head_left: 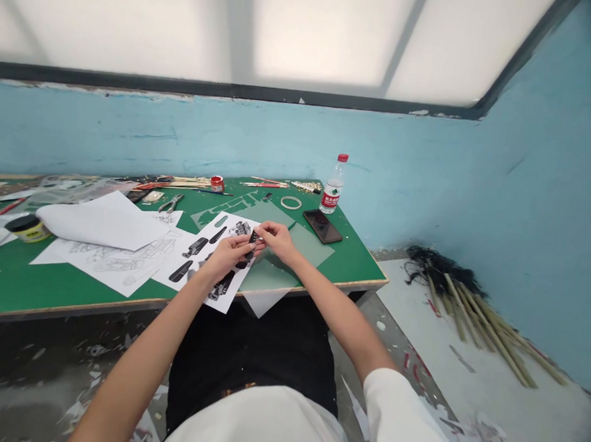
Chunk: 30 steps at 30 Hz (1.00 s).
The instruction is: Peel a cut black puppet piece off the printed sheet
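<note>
Both my hands meet above the front edge of the green table (31,285). My left hand (228,253) and my right hand (274,238) pinch a small black cut-out piece (252,242) between their fingertips. Under them lies a white sheet printed with black shapes (200,258), partly overhanging the table edge. A grey-green cutting mat (294,244) lies just to the right of the sheet, under my right hand.
Further white sheets with drawings (105,226) cover the table's left. A black phone (322,226), a water bottle (333,185), a tape ring (291,203), pliers (171,203), a red pot (217,183) and a yellow jar (27,228) stand around. Bamboo sticks (484,319) lie on the floor at the right.
</note>
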Tool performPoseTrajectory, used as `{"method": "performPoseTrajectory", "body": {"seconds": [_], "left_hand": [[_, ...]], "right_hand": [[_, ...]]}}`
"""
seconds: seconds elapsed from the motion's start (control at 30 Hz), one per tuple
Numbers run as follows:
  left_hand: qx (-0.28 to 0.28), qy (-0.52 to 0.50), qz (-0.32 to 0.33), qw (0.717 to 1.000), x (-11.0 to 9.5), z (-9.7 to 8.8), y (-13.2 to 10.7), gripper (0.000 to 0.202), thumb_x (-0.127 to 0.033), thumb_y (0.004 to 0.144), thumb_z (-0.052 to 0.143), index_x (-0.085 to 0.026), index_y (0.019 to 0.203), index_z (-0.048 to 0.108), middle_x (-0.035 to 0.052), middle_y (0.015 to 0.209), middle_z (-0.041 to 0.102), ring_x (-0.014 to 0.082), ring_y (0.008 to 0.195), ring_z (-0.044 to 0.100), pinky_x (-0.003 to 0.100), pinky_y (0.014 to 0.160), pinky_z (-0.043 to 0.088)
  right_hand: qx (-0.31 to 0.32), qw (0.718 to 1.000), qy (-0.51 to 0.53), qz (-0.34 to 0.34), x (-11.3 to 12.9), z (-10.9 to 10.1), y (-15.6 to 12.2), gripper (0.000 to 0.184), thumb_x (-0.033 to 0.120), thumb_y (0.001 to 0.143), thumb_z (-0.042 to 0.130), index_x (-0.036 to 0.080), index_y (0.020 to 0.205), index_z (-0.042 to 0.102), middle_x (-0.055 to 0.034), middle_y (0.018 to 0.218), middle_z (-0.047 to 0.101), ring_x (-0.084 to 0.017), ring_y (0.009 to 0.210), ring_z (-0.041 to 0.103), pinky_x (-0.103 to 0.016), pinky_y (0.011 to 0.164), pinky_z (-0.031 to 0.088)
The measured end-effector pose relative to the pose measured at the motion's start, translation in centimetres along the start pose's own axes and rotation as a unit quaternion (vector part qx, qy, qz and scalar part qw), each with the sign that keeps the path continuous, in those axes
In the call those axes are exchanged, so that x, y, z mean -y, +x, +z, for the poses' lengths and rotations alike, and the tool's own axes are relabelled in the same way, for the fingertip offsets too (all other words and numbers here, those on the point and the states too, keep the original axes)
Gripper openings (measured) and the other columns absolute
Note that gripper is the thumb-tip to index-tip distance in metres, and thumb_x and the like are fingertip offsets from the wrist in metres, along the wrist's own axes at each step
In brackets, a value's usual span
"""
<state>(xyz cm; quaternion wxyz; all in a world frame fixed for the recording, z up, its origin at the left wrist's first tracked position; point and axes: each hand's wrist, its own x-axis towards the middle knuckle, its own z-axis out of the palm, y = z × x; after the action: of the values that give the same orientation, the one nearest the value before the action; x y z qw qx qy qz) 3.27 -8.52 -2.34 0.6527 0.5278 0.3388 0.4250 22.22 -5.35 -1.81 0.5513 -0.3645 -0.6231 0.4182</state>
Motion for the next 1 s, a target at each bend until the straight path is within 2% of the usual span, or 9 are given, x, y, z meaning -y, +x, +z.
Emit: {"method": "performPoseTrajectory", "body": {"seconds": [0.4, 0.57, 0.63, 0.73, 0.87, 1.0], "left_hand": [[0.085, -0.013, 0.041, 0.995, -0.6, 0.2, -0.4, 0.055, -0.028, 0.094, 0.082, -0.019, 0.145, 0.064, 0.0125, 0.142, 0.071, 0.0304, 0.131, 0.069, 0.060, 0.118, 0.051], [0.100, -0.015, 0.039, 0.994, -0.9, 0.3, -0.6, 0.072, -0.029, 0.084, 0.092, -0.018, 0.148, 0.063, 0.0164, 0.145, 0.071, 0.0327, 0.136, 0.067, 0.058, 0.124, 0.045], [0.101, -0.013, 0.035, 0.994, -0.9, 0.3, -0.7, 0.068, -0.030, 0.086, 0.090, -0.018, 0.147, 0.064, 0.0155, 0.145, 0.071, 0.0321, 0.135, 0.067, 0.058, 0.123, 0.046], [0.089, -0.007, 0.030, 0.996, -0.8, 0.3, -0.8, 0.050, -0.034, 0.096, 0.081, -0.018, 0.141, 0.066, 0.0125, 0.142, 0.071, 0.0300, 0.130, 0.069, 0.058, 0.117, 0.052], [0.050, 0.008, 0.016, 0.999, -0.4, 0.3, -0.6, 0.037, -0.041, 0.102, 0.072, -0.016, 0.129, 0.069, 0.0107, 0.131, 0.073, 0.0261, 0.116, 0.072, 0.051, 0.104, 0.060], [0.025, 0.024, 0.005, 0.999, -0.3, 0.5, -0.6, 0.034, -0.041, 0.103, 0.072, -0.016, 0.125, 0.070, 0.0094, 0.124, 0.074, 0.0236, 0.108, 0.073, 0.047, 0.096, 0.063]], "right_hand": [[0.021, 0.999, 0.039, 0.027, 0.2, -0.6, -0.2, 0.040, 0.053, 0.097, 0.077, 0.016, 0.087, 0.068, 0.0024, 0.077, 0.066, -0.012, 0.067, 0.063, -0.027, 0.066, 0.055], [0.014, 0.999, 0.037, 0.023, 0.1, -0.7, -0.1, 0.038, 0.051, 0.099, 0.075, 0.016, 0.087, 0.067, 0.0034, 0.077, 0.064, -0.011, 0.064, 0.059, -0.025, 0.063, 0.052], [0.012, 0.999, 0.034, 0.019, 0.1, -0.8, 0.0, 0.038, 0.051, 0.100, 0.074, 0.016, 0.087, 0.067, 0.0034, 0.077, 0.064, -0.011, 0.064, 0.058, -0.025, 0.063, 0.052], [0.006, 1.000, 0.025, 0.009, 0.4, -0.8, -0.1, 0.039, 0.051, 0.099, 0.074, 0.016, 0.085, 0.066, 0.0034, 0.077, 0.064, -0.012, 0.066, 0.059, -0.027, 0.066, 0.052], [0.012, 1.000, 0.010, -0.003, 1.0, -0.8, -0.3, 0.042, 0.055, 0.092, 0.081, 0.017, 0.080, 0.067, 0.0020, 0.079, 0.066, -0.013, 0.072, 0.061, -0.029, 0.071, 0.052], [0.027, 1.000, 0.005, 0.010, 1.3, -0.8, -0.4, 0.051, 0.067, 0.091, 0.075, 0.017, 0.084, 0.071, 0.0031, 0.070, 0.063, -0.012, 0.062, 0.054, -0.027, 0.062, 0.046]]}}
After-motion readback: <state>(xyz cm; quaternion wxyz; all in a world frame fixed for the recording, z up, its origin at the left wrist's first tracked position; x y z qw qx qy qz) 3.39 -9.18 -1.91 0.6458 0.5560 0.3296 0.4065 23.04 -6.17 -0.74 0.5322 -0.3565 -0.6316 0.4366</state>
